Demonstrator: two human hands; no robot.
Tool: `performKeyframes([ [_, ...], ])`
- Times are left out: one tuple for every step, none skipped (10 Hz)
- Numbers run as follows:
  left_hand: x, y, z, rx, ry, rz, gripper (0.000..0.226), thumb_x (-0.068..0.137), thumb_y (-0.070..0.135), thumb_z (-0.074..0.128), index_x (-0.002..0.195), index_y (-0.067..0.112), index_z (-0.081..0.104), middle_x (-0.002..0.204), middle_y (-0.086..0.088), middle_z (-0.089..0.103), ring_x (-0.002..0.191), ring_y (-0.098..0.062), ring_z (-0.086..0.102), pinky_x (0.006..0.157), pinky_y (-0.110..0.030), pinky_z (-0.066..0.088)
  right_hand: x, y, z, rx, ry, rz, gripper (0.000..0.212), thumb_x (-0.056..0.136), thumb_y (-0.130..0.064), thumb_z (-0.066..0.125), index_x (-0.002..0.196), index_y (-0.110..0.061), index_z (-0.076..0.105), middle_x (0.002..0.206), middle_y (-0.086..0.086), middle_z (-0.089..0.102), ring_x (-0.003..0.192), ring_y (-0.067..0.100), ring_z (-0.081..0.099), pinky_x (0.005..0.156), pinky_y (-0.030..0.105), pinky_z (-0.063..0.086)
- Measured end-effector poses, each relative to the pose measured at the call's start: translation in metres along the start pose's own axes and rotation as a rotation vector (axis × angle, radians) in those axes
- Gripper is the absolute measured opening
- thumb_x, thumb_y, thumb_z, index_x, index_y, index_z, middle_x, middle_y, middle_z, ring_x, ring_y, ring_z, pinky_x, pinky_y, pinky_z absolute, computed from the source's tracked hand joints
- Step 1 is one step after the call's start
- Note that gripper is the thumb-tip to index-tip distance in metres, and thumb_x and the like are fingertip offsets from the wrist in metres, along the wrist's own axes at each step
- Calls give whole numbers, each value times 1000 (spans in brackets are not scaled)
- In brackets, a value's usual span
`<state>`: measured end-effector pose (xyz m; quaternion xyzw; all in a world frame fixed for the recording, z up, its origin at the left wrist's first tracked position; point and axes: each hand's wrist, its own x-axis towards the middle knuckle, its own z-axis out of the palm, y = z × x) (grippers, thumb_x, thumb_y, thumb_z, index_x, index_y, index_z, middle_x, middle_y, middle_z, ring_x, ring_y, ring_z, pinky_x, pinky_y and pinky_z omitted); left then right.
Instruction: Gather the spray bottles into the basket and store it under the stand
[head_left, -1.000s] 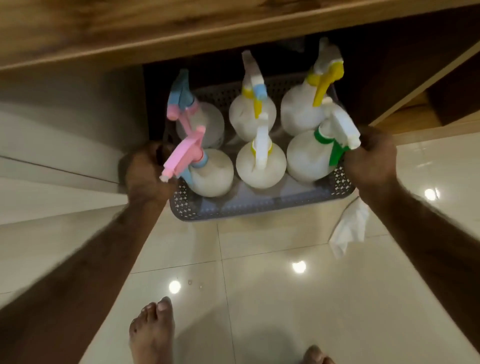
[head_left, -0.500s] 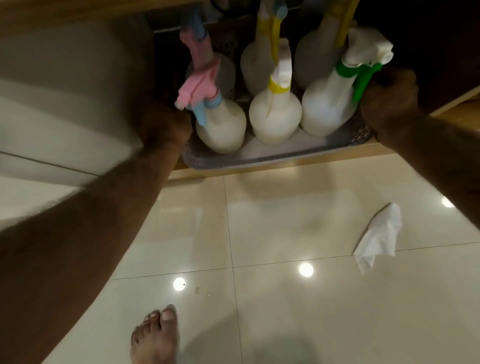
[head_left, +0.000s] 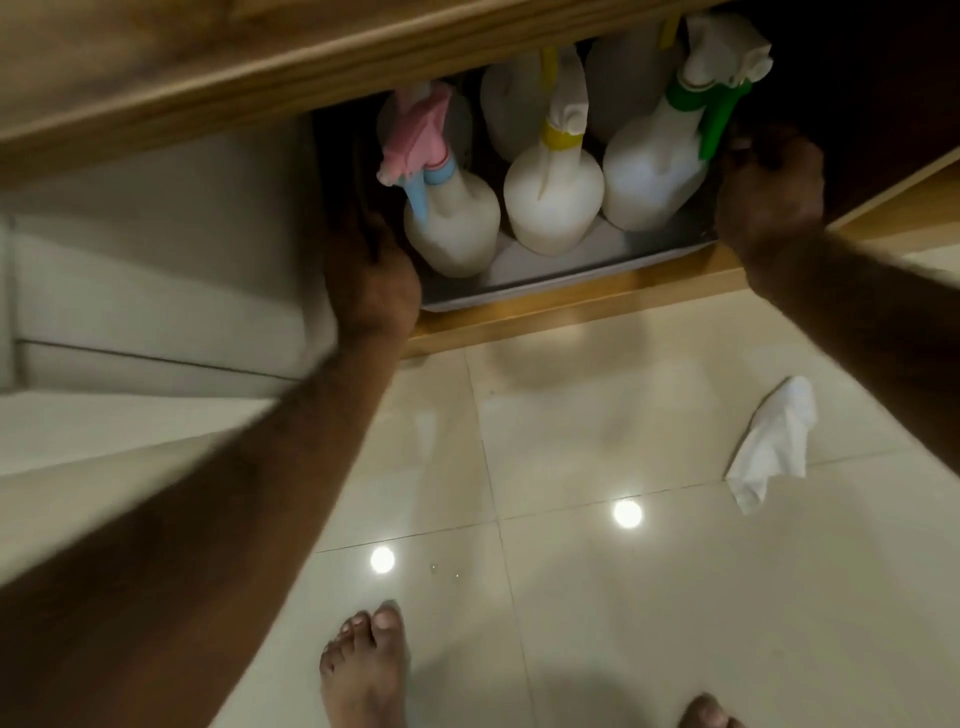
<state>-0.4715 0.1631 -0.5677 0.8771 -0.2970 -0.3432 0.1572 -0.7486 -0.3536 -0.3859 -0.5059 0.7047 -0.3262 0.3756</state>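
The grey basket (head_left: 524, 292) sits inside the wooden stand's lower opening, on its bottom ledge (head_left: 571, 306). Several white spray bottles stand in it: one with a pink and blue head (head_left: 449, 218), one with a yellow collar (head_left: 553, 189), one with a green trigger (head_left: 657, 171); more stand behind, half hidden by the stand's top board (head_left: 260, 67). My left hand (head_left: 371, 283) grips the basket's left end. My right hand (head_left: 769, 187) grips its right end.
A crumpled white tissue (head_left: 774, 441) lies on the glossy tiled floor at the right. My bare feet (head_left: 363, 670) stand at the bottom of the view. A pale wall panel (head_left: 156, 249) borders the stand on the left.
The basket has gone from the floor in front of the stand up onto its bottom ledge and deeper inside, both hands still on its ends. The back bottles are now partly under the top board.
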Motion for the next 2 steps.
performKeyframes([
  [-4,7,1,-134,-166,-163,28,92,22,46,117,13,52,93,-27,76,83,-45,76,75,-53,62,-41,-4,-8,61,-13,-37,42,102,-32,46,138,-13,56,132,4,62,119,11,58,102,19,47],
  [36,169,-63,-242,-198,-74,47,98,28,36,144,38,28,129,-31,71,115,-45,69,99,-52,53,-102,9,-17,-142,124,-201,45,104,-34,41,137,-5,53,128,14,64,110,16,59,100,29,49],
])
